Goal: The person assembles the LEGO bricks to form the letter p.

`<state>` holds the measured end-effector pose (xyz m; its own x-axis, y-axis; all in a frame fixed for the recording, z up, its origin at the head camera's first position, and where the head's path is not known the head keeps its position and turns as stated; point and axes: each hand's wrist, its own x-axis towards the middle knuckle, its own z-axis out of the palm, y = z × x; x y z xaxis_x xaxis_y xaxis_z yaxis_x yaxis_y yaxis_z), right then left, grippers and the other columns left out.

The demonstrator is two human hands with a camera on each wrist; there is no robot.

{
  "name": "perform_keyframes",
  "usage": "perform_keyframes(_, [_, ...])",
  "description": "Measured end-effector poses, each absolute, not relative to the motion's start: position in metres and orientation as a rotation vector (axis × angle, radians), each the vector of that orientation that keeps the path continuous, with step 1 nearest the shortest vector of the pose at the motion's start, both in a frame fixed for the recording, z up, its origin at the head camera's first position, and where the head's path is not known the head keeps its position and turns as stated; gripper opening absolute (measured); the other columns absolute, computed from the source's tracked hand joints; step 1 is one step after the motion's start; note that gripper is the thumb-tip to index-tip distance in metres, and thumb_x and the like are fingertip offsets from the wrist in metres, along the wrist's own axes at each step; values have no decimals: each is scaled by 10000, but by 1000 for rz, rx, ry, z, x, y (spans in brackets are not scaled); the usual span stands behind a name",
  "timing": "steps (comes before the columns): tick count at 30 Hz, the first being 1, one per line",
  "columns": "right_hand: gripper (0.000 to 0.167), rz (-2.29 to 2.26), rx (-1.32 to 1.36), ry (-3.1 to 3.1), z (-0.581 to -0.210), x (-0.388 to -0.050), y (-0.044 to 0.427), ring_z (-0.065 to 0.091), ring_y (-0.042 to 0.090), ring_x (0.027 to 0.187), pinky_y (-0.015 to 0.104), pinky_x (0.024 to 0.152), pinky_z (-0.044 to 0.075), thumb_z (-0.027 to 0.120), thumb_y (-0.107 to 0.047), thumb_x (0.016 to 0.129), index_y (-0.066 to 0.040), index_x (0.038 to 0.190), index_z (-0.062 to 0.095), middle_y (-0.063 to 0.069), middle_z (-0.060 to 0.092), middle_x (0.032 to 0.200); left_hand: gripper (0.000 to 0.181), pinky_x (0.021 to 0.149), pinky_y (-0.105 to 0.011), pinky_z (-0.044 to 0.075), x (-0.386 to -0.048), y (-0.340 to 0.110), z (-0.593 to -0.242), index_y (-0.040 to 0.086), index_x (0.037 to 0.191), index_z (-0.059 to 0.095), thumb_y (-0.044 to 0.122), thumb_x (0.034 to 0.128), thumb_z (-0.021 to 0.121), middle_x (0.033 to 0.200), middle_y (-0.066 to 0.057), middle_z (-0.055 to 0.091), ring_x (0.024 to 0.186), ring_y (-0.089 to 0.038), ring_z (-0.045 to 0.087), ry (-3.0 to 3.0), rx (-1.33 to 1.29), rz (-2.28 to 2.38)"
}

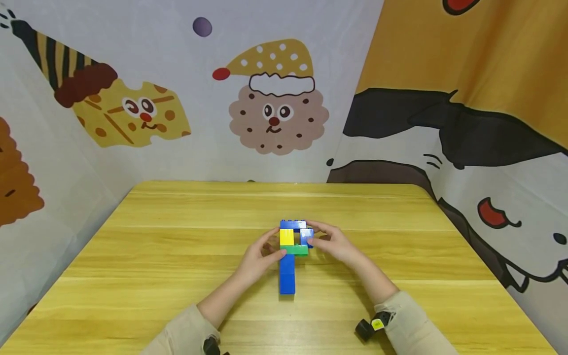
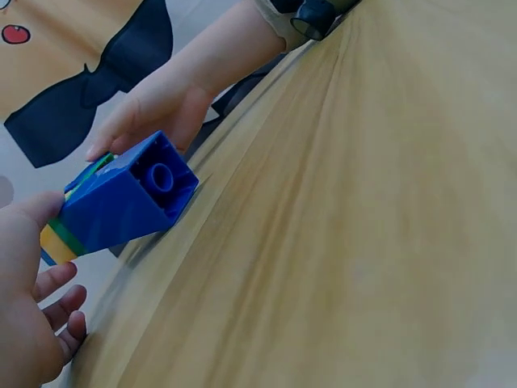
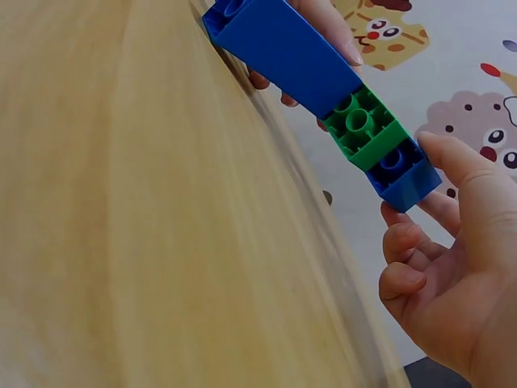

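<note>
A built-up shape of toy building bricks stands between both hands in the head view. Its lower stem is blue bricks (image 1: 287, 277), topped by a green brick (image 1: 298, 250). Above the green one sit a yellow brick (image 1: 286, 236) and, at right, a blue brick (image 1: 305, 236); a long blue brick (image 1: 293, 225) spans the top. My left hand (image 1: 259, 255) pinches the shape near the green and yellow bricks. With thumb and fingers, my right hand (image 1: 336, 242) pinches the blue brick at right. In the left wrist view, the stem's hollow underside (image 2: 166, 174) faces the camera.
The bricks are over a wooden table (image 1: 177, 212) with light grain. Behind it hangs a cloth (image 1: 177, 29) printed with cartoon food figures. Black wrist devices, one at the right cuff (image 1: 372, 325), sit on the beige sleeves.
</note>
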<state>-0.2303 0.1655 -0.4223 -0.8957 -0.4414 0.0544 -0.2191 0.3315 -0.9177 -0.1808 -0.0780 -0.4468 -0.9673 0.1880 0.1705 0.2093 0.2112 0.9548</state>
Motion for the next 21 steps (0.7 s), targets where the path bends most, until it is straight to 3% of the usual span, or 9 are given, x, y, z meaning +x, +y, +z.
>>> perform_keyframes(9, [559,-1568,-692,2338,-427,-234,168,597,328,1019,369,664,501,653,-189,925,-79,1430,440,184,507,1208,592,772,-384,473,-167,-77,-416,10,1404,442,119,880,696,1252,-159,542,992,-347,515,-2440,-431,-1941])
perform_keyframes(15, [567,-1488,-703,2393,-436,-241,171,530,358,1141,432,848,489,673,-263,911,-131,1421,463,154,508,1300,549,963,-545,384,-167,-77,-413,-21,1376,464,113,891,682,1320,-214,495,1176,-448,459,-2490,-455,-1878])
perform_keyframes(21, [552,-1407,-737,2440,-442,-246,172,445,318,1250,494,999,374,675,-297,907,-122,1399,495,114,505,1366,541,972,-560,367,-183,-78,-440,-2,1361,489,156,887,697,1322,-198,500,1181,-405,466,-2513,-449,-1840])
